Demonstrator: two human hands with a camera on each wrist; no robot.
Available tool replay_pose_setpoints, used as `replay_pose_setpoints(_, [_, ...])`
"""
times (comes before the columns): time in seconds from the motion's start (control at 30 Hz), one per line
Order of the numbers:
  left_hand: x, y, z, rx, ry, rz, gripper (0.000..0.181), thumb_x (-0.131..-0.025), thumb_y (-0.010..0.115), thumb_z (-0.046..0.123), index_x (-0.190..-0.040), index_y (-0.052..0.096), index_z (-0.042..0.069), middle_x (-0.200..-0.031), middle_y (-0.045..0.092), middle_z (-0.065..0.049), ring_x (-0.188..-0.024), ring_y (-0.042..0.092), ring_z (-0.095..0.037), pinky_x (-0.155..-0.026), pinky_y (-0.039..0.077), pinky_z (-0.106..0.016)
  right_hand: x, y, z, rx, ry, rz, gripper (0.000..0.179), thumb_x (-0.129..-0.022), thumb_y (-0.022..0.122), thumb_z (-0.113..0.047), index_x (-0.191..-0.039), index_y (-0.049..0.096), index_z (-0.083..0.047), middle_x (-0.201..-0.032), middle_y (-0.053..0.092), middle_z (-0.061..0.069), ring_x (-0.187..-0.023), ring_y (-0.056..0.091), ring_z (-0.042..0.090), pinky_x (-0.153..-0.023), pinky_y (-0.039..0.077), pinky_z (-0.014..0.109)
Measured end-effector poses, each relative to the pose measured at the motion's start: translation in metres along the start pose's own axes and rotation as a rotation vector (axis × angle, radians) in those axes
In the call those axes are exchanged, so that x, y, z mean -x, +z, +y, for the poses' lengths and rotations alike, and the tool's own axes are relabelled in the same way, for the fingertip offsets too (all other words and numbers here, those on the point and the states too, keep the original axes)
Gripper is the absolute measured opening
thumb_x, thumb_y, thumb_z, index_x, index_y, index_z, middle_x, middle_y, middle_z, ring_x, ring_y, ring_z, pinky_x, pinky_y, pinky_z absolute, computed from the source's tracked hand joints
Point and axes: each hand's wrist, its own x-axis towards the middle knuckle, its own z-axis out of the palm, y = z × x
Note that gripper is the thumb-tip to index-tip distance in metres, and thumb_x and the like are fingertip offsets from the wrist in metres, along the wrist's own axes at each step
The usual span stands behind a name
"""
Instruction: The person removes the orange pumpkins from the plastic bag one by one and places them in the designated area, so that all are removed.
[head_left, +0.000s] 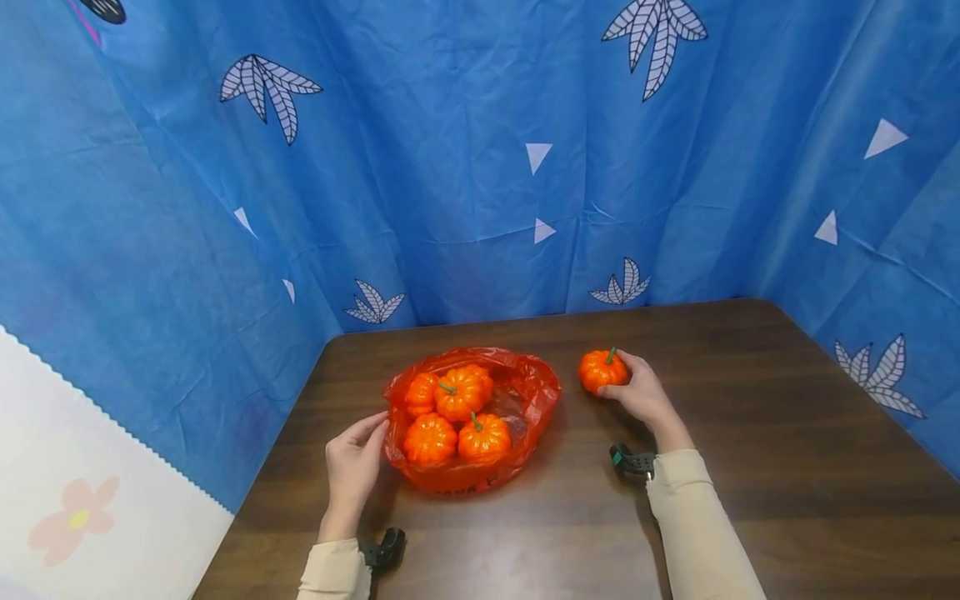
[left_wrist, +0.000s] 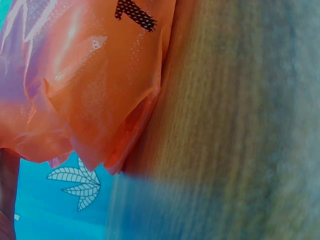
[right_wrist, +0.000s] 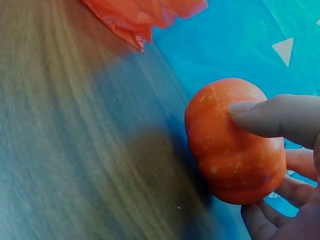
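A red plastic bag lies with its mouth spread wide on the table, several small orange pumpkins with green stems inside it. At the bag's left rim, my left hand pinches the plastic between thumb and fingers. In the left wrist view the bag's side fills the upper left, and black print shows on it. To the right of the bag, my right hand grips one more small pumpkin, stem upward. The right wrist view shows the thumb across this pumpkin and fingers beneath it.
The brown wooden table has a rounded far corner at the right. A blue curtain with leaf and triangle prints hangs along its back and sides. White cloth with a flower print shows at the lower left.
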Motion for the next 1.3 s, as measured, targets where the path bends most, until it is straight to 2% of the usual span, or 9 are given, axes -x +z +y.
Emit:
replay_pose_setpoints(0.13, [0.0, 0.0, -0.001, -0.005, 0.003, 0.003, 0.017, -0.091, 0.073, 0.01, -0.107, 0.078, 0.005, -0.103, 0.078, -0.013, -0.09, 0.074, -0.026, -0.074, 0.052, -0.005, -0.001, 0.001, -0.001, 0.016, -0.007, 0.0, 0.085, -0.09, 0.072, -0.013, -0.158, 0.022, -0.002, -0.162, 0.02, 0.028, -0.144, 0.026, 0.049, -0.118, 0.027, 0.064])
replay_pose_setpoints(0.3, [-0.001, 0.0, -0.002, 0.0, 0.019, 0.01, 0.016, -0.09, 0.074, 0.009, -0.105, 0.079, 0.006, -0.102, 0.078, -0.012, -0.083, 0.07, 0.002, -0.074, 0.052, -0.006, -0.001, 0.003, -0.001, 0.013, 0.017, -0.015, 0.086, -0.091, 0.072, -0.016, -0.159, 0.02, -0.004, -0.161, 0.02, 0.029, -0.144, 0.026, 0.05, -0.118, 0.026, 0.065])
replay_pose_setpoints(0.37, [-0.001, 0.0, -0.002, 0.0, 0.021, 0.013, 0.016, -0.089, 0.075, 0.009, -0.105, 0.079, 0.006, -0.102, 0.078, -0.011, -0.082, 0.066, 0.007, -0.074, 0.053, -0.006, -0.001, 0.004, -0.001, 0.011, 0.022, -0.02, 0.087, -0.091, 0.072, -0.016, -0.159, 0.019, -0.005, -0.161, 0.02, 0.029, -0.144, 0.026, 0.05, -0.118, 0.026, 0.065])
replay_pose_setpoints(0.43, [0.0, 0.0, -0.002, -0.002, 0.021, 0.013, 0.016, -0.089, 0.075, 0.009, -0.105, 0.079, 0.006, -0.102, 0.078, -0.011, -0.083, 0.069, 0.003, -0.074, 0.052, -0.006, -0.001, 0.005, 0.0, 0.006, 0.019, -0.022, 0.087, -0.091, 0.072, -0.016, -0.16, 0.019, -0.006, -0.161, 0.021, 0.029, -0.144, 0.026, 0.05, -0.118, 0.026, 0.065])
replay_pose_setpoints(0.6, [0.0, 0.0, -0.002, -0.011, 0.009, 0.006, 0.017, -0.091, 0.074, 0.01, -0.106, 0.078, 0.006, -0.103, 0.078, -0.012, -0.09, 0.074, -0.025, -0.074, 0.052, -0.005, -0.002, 0.005, 0.003, -0.005, 0.003, -0.022, 0.088, -0.091, 0.072, -0.015, -0.16, 0.018, -0.008, -0.162, 0.019, 0.028, -0.145, 0.024, 0.049, -0.118, 0.024, 0.066])
replay_pose_setpoints(0.7, [0.0, 0.0, -0.001, -0.011, 0.005, 0.004, 0.017, -0.091, 0.073, 0.011, -0.106, 0.078, 0.006, -0.104, 0.078, -0.012, -0.091, 0.074, -0.029, -0.074, 0.051, -0.004, -0.002, 0.004, 0.003, -0.009, -0.001, -0.02, 0.089, -0.091, 0.073, -0.016, -0.16, 0.018, -0.009, -0.163, 0.018, 0.027, -0.146, 0.022, 0.049, -0.119, 0.022, 0.067])
replay_pose_setpoints(0.93, [0.0, 0.0, 0.0, -0.002, 0.012, 0.007, 0.016, -0.09, 0.074, 0.011, -0.105, 0.079, 0.007, -0.103, 0.078, -0.011, -0.09, 0.074, -0.025, -0.074, 0.052, -0.006, 0.002, -0.005, -0.002, -0.019, 0.003, -0.029, 0.088, -0.091, 0.073, -0.018, -0.159, 0.019, -0.006, -0.163, 0.021, 0.026, -0.147, 0.025, 0.048, -0.118, 0.024, 0.066])
replay_pose_setpoints(1.1, [-0.001, -0.001, 0.0, 0.004, 0.014, 0.004, 0.017, -0.09, 0.074, 0.011, -0.106, 0.079, 0.006, -0.103, 0.078, -0.011, -0.091, 0.074, -0.026, -0.074, 0.052, -0.005, 0.008, -0.014, -0.015, 0.007, 0.003, 0.004, 0.084, -0.092, 0.069, -0.017, -0.158, 0.02, -0.003, -0.163, 0.023, 0.027, -0.146, 0.026, 0.048, -0.117, 0.027, 0.065])
replay_pose_setpoints(1.3, [0.0, -0.001, 0.002, 0.01, 0.016, 0.009, 0.016, -0.09, 0.075, 0.01, -0.105, 0.079, 0.006, -0.102, 0.078, -0.011, -0.082, 0.068, 0.005, -0.074, 0.053, -0.006, 0.021, -0.02, -0.044, 0.026, -0.051, 0.041, 0.081, -0.092, 0.069, -0.017, -0.158, 0.023, -0.004, -0.161, 0.027, 0.026, -0.145, 0.03, 0.047, -0.114, 0.034, 0.063])
